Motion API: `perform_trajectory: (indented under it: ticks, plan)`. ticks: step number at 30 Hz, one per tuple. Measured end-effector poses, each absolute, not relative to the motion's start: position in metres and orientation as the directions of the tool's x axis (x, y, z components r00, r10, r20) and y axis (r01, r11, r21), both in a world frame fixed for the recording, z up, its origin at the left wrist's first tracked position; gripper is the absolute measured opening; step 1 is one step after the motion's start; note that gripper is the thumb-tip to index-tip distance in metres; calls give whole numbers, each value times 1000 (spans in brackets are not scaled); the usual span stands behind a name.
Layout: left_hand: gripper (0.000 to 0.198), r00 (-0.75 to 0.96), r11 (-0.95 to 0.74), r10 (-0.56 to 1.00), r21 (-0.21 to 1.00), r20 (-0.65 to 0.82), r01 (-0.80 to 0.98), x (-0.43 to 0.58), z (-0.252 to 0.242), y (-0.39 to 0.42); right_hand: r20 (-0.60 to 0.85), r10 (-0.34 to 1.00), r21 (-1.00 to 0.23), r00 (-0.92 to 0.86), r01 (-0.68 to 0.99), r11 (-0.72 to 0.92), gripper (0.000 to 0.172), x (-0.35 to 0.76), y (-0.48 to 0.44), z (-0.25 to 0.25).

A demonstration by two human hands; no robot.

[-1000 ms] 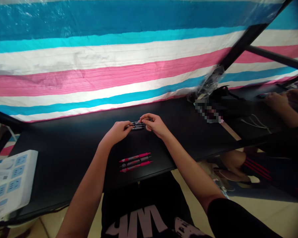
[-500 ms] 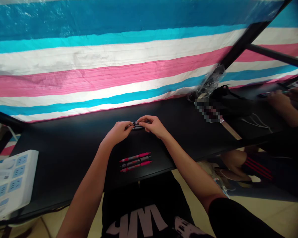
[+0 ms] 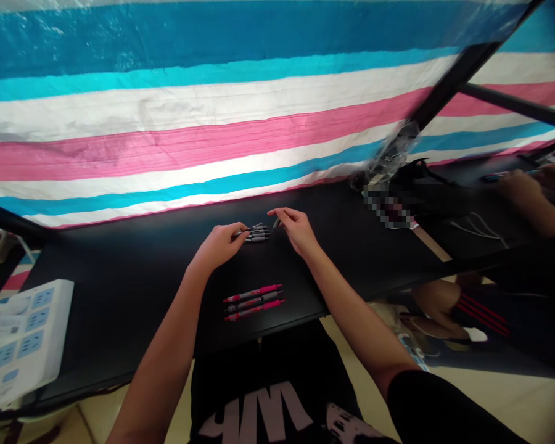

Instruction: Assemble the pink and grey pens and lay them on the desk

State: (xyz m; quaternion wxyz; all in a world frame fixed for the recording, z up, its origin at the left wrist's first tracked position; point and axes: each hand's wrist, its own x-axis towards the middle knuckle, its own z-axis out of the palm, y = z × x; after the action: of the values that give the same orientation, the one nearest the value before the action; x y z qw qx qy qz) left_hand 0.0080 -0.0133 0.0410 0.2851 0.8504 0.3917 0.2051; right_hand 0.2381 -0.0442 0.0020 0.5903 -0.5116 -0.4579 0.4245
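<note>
My left hand [image 3: 222,243] is closed in a pinch on a dark pen, whose thin pointed end sticks out to the right of the fingers. Just under it lie several grey-and-black pens [image 3: 258,235] side by side on the black table [image 3: 157,296]. Off to their right, my right hand [image 3: 296,229] holds a small grey pen piece [image 3: 275,222], with the forefinger reaching out to the left. Nearer the front edge rest two pink-red pens [image 3: 268,288] with a grey pen [image 3: 259,300] between them.
A white power strip [image 3: 32,345] stands at the left. To the right are a clear plastic bag [image 3: 393,154], a dark bag [image 3: 435,191] and a wooden strip [image 3: 432,242]. Another person's hands [image 3: 520,188] are at the far right. A striped sheet [image 3: 213,135] hangs behind.
My right hand has drawn away to the right with the grey pen piece, opening a gap between the hands. The pen's thin end now shows. My left hand has hardly moved.
</note>
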Motion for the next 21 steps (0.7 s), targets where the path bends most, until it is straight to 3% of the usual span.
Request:
perform_trajectory:
  ticks: [3, 8, 21]
  plan:
    - [24, 602, -522, 790, 643, 117, 561, 7, 41, -13, 128, 945, -978, 301, -121, 171, 43, 237, -45, 5]
    - [24, 588, -516, 799, 647, 126, 561, 7, 39, -12, 113, 954, -945, 277, -268, 190, 43, 235, -47, 10]
    - [24, 587, -508, 801, 652, 118, 563, 8, 39, -12, 133, 960, -960, 248, -207, 187, 38, 235, -48, 7]
